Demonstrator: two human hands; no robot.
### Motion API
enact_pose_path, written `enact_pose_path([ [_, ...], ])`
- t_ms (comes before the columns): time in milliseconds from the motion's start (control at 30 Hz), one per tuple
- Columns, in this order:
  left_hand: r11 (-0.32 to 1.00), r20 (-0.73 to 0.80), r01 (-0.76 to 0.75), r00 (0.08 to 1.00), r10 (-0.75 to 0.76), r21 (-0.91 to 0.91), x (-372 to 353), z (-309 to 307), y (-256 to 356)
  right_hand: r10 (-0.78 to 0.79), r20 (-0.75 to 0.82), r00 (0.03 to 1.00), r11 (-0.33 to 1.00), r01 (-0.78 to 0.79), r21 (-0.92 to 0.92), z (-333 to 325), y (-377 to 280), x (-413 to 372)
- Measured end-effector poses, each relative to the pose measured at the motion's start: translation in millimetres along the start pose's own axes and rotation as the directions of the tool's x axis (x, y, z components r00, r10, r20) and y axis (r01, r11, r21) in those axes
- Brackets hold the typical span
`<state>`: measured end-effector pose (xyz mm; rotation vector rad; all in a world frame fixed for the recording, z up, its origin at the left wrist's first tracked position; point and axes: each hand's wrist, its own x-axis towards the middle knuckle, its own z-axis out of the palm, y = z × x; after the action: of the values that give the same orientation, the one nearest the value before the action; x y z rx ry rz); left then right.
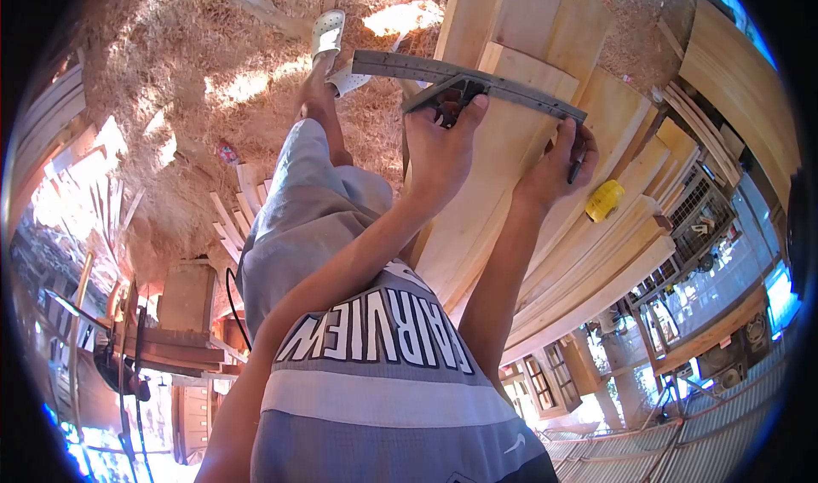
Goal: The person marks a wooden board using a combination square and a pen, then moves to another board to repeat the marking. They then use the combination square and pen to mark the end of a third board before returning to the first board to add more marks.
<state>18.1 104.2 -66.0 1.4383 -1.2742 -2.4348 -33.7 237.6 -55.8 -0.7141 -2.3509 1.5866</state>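
My left hand point(440, 155) is closed around the dark head of a combination square point(527, 96). The square's long metal blade spans from above the ground at left to over the wooden boards. At the blade's right end is my right hand point(558, 166), with thumb and fingertips against it. A short dark pencil point(577, 168) sticks out from between the fingers of that hand; its tip is hard to make out. Under both hands lie pale wooden boards point(477, 193), and a short board piece point(520, 67) rests on top of them near the blade.
A yellow tool or tape-like object point(604, 201) sits on the boards to the right. Several wood strips point(234, 219) lie at left on ground covered in shavings point(213, 57). A metal rack point(699, 219) and a large board point(741, 100) stand at the right.
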Motion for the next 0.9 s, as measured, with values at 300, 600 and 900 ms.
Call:
enact_pose_path([
  [300,0.995,-0.055,0.006,0.999,0.000,0.103,-3.3,-2.1,6.2,-0.062,0.080,0.995,0.939,0.085,-0.334,-27.3,-63.3,-14.0],
  [600,1.000,-0.030,0.010,1.000,-0.010,0.020,-2.7,-2.0,-4.5,-0.164,0.105,0.981,0.971,0.141,0.193,-63.1,-114.8,17.6],
  [900,0.998,-0.010,0.024,1.000,-0.023,0.065,-3.1,-4.9,0.5,-0.165,0.227,0.960,0.986,0.156,0.059,-47.9,-109.4,23.4],
])
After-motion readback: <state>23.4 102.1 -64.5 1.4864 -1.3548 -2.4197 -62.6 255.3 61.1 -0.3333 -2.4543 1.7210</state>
